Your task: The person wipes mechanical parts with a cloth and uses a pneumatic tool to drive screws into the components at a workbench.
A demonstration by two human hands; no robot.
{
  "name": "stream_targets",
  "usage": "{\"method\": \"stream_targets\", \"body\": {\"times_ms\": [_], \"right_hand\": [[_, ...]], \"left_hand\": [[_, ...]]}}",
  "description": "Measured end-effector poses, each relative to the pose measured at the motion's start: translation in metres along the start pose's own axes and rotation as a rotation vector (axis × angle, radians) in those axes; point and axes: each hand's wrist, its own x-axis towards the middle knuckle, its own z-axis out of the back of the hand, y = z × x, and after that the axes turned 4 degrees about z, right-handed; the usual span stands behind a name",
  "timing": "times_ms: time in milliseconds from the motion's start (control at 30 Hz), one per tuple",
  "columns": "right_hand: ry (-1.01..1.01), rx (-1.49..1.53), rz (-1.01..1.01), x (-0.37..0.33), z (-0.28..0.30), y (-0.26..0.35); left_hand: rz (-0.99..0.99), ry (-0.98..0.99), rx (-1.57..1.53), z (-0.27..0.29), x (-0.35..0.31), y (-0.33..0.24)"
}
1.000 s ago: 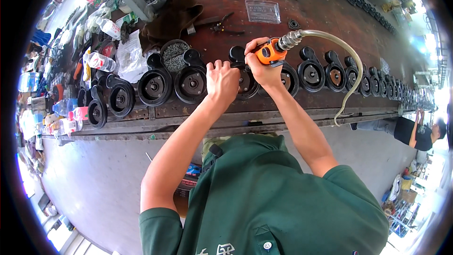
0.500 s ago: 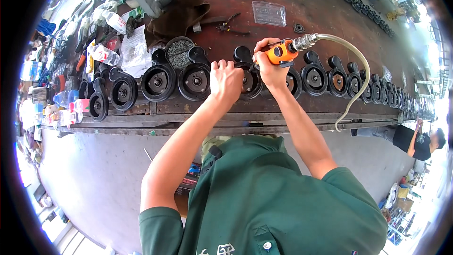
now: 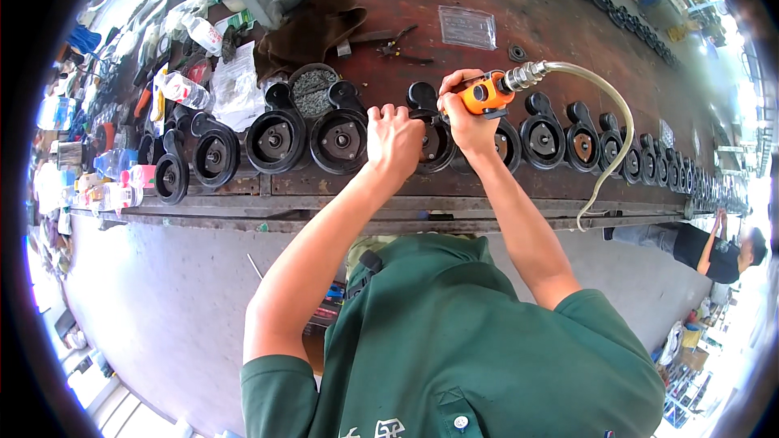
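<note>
My right hand (image 3: 471,126) is wrapped round an orange air screwdriver (image 3: 487,96), held sideways with its front end pointing left. A metal coupling and a pale air hose (image 3: 617,105) run from its back end. Close by on the left, my left hand (image 3: 395,144) is closed, fingers bent and together at the edge of a black caster wheel (image 3: 438,146). What its fingertips grip is hidden. That wheel stands between both hands, partly covered by them. Another black caster wheel (image 3: 341,143) sits just left of my left hand.
The row of casters continues right past a wheel with a brown centre (image 3: 583,143). Behind it are a tub of small grey fasteners (image 3: 315,103), pliers (image 3: 396,42), a brown cloth (image 3: 312,28) and a clear plastic sheet (image 3: 467,27). Bottles clutter the left; a person (image 3: 718,250) stands far right.
The casters and bench items sit slightly further right in the picture. Both hands keep almost the same pose, the right still round the screwdriver.
</note>
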Motion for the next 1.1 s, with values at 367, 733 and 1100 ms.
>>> {"method": "stream_targets", "body": {"times_ms": [367,733,1100], "right_hand": [[0.037,0.023,-0.001,-0.001,0.002,-0.001],[0.164,-0.067,0.011,-0.001,-0.007,-0.004],[0.149,-0.075,0.012,0.003,-0.004,-0.006]], "left_hand": [[0.001,-0.005,-0.034,0.002,-0.002,0.001],[0.000,-0.029,-0.046,0.004,-0.005,0.000],[0.028,-0.025,0.024,0.000,-0.007,-0.001]]}}
